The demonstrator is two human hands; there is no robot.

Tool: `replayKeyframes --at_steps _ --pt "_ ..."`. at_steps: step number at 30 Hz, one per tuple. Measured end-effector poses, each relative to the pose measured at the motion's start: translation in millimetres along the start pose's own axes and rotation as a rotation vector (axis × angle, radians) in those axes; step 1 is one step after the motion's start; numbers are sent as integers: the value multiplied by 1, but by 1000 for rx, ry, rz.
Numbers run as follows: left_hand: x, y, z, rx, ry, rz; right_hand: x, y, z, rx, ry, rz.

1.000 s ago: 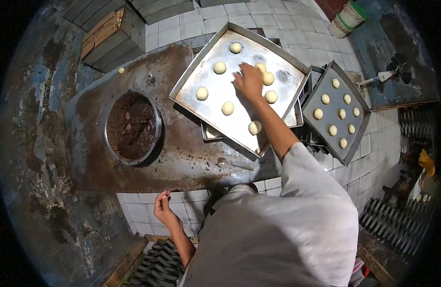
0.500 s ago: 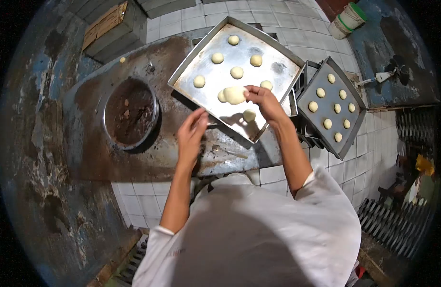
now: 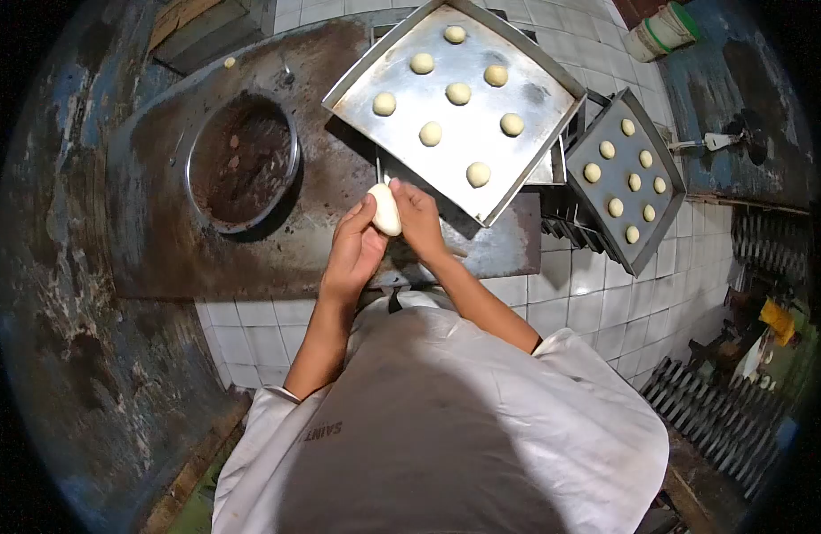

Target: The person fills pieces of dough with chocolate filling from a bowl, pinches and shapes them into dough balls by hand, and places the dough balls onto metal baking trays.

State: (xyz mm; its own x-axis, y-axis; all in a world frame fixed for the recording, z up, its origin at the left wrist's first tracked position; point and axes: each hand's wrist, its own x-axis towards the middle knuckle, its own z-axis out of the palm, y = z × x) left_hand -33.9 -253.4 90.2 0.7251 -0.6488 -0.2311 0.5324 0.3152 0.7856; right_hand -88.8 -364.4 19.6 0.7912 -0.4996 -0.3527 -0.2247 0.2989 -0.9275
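A pale, flattened oval piece of dough [image 3: 386,210] is held between my two hands, in front of the near corner of a metal baking tray [image 3: 388,147]. My left hand [image 3: 352,247] grips it from the left, thumb along its side. From the other side my right hand [image 3: 417,216] closes on the dough, its fingertips near the top end. Several round dough balls [image 3: 458,93] lie spaced apart on the tray. Part of a spoon handle [image 3: 455,250] shows beyond my right wrist.
A metal bowl [image 3: 295,160] with dark brown filling [image 3: 241,169] stands left on the stained worktop [image 3: 197,271]. To the right, a darker tray [image 3: 617,233] of dough balls rests on a rack. A green-lidded bucket [image 3: 661,34] is at the far right.
My right hand has brought the dough from above the tray toward my body, and my left hand has closed on it too. The view has shifted, so the tray appears higher.
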Motion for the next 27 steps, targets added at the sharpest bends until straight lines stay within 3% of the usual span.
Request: replayKeyframes --at_steps 1,3,5,7,9,12,15,17,20,23,27 --pt "-3 -6 -22 -130 -22 -87 0 12 5 328 -182 116" --pt "-11 -8 -54 -271 -22 -165 -5 25 3 729 -285 392" --pt "-17 5 -80 -596 170 -267 -10 38 -21 202 -244 343" --pt "-25 15 -117 -691 168 -219 -22 87 -38 -1310 -18 -161" --pt "-32 27 -145 -559 252 -197 -29 138 -59 -1492 86 -282" --pt "-40 40 -201 -518 374 -117 -26 123 -48 -1495 -79 -293" --pt "-56 56 -255 -497 490 -79 -10 41 36 -1254 -166 -174" --pt "-66 69 -281 -636 507 -40 12 0 103 -1208 -165 -445" --pt "-76 85 -319 -770 484 16 51 -42 205 -1332 -262 -565" --pt "-85 92 -344 -759 588 45 100 -29 272 -1547 -424 -743" --pt "-101 104 -361 -830 722 106 156 36 316 -1787 -549 -728"
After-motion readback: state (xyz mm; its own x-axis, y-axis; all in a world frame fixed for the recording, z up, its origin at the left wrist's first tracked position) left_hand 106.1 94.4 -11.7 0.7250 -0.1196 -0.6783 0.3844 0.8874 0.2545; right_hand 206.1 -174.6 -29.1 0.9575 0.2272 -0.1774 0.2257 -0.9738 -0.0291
